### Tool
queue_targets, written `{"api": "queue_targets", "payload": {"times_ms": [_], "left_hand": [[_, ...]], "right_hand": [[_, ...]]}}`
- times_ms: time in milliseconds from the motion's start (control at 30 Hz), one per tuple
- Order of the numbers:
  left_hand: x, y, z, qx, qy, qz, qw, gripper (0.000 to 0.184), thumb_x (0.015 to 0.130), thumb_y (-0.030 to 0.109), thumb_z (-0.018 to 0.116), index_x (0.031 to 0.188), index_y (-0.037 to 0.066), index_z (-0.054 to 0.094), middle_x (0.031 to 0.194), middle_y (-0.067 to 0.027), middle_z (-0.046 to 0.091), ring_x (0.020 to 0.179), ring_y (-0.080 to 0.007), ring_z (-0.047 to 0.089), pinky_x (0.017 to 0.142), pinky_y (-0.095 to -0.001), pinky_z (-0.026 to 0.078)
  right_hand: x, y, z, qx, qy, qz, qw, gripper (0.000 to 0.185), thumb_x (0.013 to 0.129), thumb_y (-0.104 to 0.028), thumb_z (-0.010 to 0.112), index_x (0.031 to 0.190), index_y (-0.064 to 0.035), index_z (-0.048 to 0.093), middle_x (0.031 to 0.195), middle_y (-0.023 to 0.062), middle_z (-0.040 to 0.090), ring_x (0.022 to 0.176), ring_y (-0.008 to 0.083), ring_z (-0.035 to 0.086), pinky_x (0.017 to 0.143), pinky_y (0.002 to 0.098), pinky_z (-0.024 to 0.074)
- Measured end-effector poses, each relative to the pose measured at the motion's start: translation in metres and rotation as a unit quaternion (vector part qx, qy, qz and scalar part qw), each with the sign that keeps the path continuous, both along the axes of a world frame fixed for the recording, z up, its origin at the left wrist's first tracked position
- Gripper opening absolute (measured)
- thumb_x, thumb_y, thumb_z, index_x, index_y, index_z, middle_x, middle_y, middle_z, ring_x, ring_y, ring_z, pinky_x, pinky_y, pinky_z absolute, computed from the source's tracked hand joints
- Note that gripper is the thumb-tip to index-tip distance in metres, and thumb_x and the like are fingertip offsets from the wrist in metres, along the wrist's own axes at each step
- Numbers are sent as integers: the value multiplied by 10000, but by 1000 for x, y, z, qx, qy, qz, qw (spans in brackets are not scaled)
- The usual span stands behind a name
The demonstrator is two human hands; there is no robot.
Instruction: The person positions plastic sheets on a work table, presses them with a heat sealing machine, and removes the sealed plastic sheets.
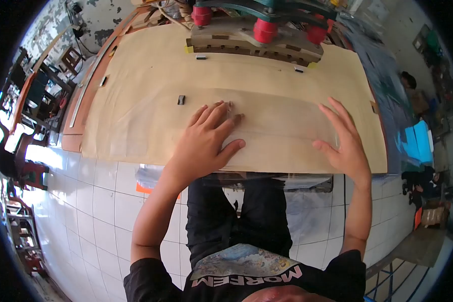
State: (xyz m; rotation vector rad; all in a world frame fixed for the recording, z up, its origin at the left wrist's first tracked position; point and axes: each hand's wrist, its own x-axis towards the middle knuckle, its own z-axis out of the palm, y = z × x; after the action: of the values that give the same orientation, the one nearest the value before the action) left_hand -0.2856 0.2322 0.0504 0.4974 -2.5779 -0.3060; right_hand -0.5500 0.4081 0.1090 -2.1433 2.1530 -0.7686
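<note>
A clear plastic sheet (282, 113) lies over the tan board or paper that covers the table (151, 65). My left hand (206, 133) rests palm down on the sheet's middle, fingers forward and thumb held out to the side. Something small and shiny shows by its fingertips; I cannot make out what. My right hand (345, 143) is at the sheet's right end, fingers stretched and thumb apart, with nothing visible in it. Whether it presses on the sheet or hovers just above is unclear. A small dark block (181, 99) sits just beyond my left hand.
At the table's far side stands a machine with red cylinders (265, 31) and a slotted wooden block beneath. More small dark blocks (201, 57) lie near it. Folded plastic (382, 85) hangs along the right side, near a bright blue piece (419, 142). A stool (35, 173) stands left.
</note>
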Motion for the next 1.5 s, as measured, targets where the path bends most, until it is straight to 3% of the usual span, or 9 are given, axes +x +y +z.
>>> {"api": "queue_targets", "payload": {"times_ms": [200,367,533,767,867,1100,1233,1400,1500], "left_hand": [[4,4,4,49,44,1,998,351,850,220,647,1162,63,614,1275,-195,534,1251,-368,459,1092,-491,308],[59,1,5,-57,206,255,943,360,746,-73,589,1085,42,630,1221,-175,557,1211,-339,502,1032,-431,382],[148,-39,5,-78,159,422,889,488,751,14,624,1230,90,579,1182,-163,565,1061,-286,565,859,-396,461],[138,-57,24,23,-50,447,893,506,841,294,698,1323,208,571,468,-87,488,433,-154,495,499,-362,417],[119,-59,30,53,3,479,876,244,899,225,613,1077,94,716,644,-106,655,551,-233,620,564,-374,465],[63,-20,55,-153,234,251,927,463,802,-53,565,1251,51,608,1262,-181,602,1126,-275,616,973,-356,461],[22,10,67,-61,100,10,993,536,747,-31,581,1271,82,596,1385,-162,504,1297,-338,465,1080,-433,364],[-16,31,46,0,-48,-258,965,496,753,90,632,1241,183,628,1482,-180,363,1376,-338,347,1124,-529,248],[-6,34,45,-15,-45,-180,983,490,767,141,653,1252,211,620,1487,-193,345,1380,-349,335,1127,-531,233]], "right_hand": [[-18,14,-48,14,-19,-59,998,555,833,-271,703,1334,-100,536,1466,167,386,1373,381,315,1109,447,292],[-13,10,-49,6,0,-78,997,488,846,-294,688,1297,-141,582,1461,166,393,1362,391,327,1109,456,291],[-14,11,-51,4,18,-81,997,488,872,-372,644,1299,-144,581,1447,175,408,1348,402,344,1102,471,297],[-15,12,-52,-3,23,-76,997,489,883,-388,626,1304,-143,578,1446,171,414,1350,406,340,1103,470,295],[-16,14,-52,-3,19,-81,997,490,879,-385,633,1302,-143,579,1444,171,418,1353,404,338,1105,468,293],[-19,13,-54,-4,24,-77,997,503,864,-385,650,1301,-145,578,1437,164,431,1354,390,346,1110,465,285],[-18,14,-52,-4,22,-81,996,509,861,-386,653,1302,-143,575,1431,165,437,1350,392,351,1109,460,290],[-20,15,-53,-7,20,-76,997,505,861,-373,659,1300,-138,574,1438,157,432,1352,389,350,1109,456,292],[-22,17,-53,-5,12,-77,997,532,867,-366,657,1325,-121,543,1446,172,415,1355,391,346,1109,452,292]]}}
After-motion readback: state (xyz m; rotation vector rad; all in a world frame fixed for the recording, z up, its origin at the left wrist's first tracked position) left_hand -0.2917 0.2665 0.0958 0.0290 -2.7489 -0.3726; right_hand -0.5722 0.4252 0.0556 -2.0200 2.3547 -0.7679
